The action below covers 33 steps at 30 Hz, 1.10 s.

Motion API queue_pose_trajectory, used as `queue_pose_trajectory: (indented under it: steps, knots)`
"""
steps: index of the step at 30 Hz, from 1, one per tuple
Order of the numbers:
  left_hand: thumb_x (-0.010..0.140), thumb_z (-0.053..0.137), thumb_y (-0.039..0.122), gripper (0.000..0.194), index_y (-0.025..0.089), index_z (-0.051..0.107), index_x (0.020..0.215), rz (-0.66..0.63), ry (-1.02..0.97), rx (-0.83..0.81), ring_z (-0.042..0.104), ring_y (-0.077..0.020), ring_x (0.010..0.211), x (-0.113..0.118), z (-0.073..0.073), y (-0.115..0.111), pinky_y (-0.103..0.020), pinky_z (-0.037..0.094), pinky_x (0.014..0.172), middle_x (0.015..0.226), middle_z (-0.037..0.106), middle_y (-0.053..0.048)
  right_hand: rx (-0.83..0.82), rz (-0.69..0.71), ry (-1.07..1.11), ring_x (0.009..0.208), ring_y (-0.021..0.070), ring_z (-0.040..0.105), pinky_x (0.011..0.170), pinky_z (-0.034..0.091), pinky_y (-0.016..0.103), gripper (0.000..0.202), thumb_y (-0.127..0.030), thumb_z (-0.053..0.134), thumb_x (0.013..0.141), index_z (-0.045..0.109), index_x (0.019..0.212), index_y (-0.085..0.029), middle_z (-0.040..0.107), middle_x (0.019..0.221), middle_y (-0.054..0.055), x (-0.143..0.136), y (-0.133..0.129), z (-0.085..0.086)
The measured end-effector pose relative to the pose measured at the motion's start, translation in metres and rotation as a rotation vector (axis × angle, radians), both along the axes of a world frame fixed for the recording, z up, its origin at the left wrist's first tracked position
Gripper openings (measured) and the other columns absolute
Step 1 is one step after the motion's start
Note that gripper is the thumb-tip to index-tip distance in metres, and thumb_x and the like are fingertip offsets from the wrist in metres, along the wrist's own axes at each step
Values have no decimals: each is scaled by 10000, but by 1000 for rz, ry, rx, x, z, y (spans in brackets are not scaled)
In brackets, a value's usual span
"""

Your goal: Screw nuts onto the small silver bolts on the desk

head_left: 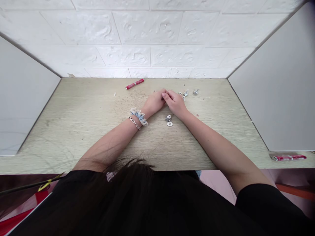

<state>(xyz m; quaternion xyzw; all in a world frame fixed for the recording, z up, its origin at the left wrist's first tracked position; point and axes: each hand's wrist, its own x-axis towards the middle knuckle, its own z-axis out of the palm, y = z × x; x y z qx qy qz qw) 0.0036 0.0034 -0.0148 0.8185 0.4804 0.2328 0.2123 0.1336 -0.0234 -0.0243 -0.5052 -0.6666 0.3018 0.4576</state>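
Observation:
My left hand (155, 102) and my right hand (175, 103) meet at the fingertips over the table, both closed. Whatever lies between the fingers is too hidden to make out. A bolt with a washer (168, 118) stands just below the hands, close to a flat round washer (169, 124). Behind and to the right of my right hand are a metal bolt (185, 93), a small nut (180, 93) and another bolt (196, 91). A further small metal piece (183, 98) lies right beside my right hand.
On the wooden table (73, 124), a red tube (134, 84) lies near the white brick wall. Another red tube (288, 157) lies at the front right edge. Grey panels (278, 82) bound both sides. A white scrap (115, 93) rests left of the hands.

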Motion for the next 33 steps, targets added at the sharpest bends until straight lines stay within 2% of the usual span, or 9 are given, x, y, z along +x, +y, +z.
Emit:
queue_pose_trajectory:
  steps: [9,15,20,33]
  knots:
    - [839,478,133,104,168,576,831,16,-86,20,545,-148,737,-1,0,1,-302,453,717,817,645,-29,0,22,-13,604,106,402,623,307,264,113,-291,548,825,493,817,-193,461,637,-37,-2,-2,2]
    - [800,458,104,167,145,603,870,50,-133,-7,550,-141,761,-1,1,1,-264,436,724,842,659,-25,-16,24,-41,592,104,393,615,306,267,115,-282,536,817,483,854,-187,439,637,-39,-2,0,2]
    - [816,478,103,150,141,604,887,47,-125,-23,551,-152,776,-1,3,1,-280,441,772,853,652,-38,2,9,-69,596,108,388,624,311,269,105,-276,527,823,478,858,-190,419,626,-39,-2,0,1]
    - [802,467,105,176,138,627,869,10,-69,-1,572,-177,761,-1,2,2,-324,458,757,831,659,-54,-28,-2,-96,612,113,397,624,308,266,100,-270,515,838,469,816,-184,436,641,-28,-2,0,3]
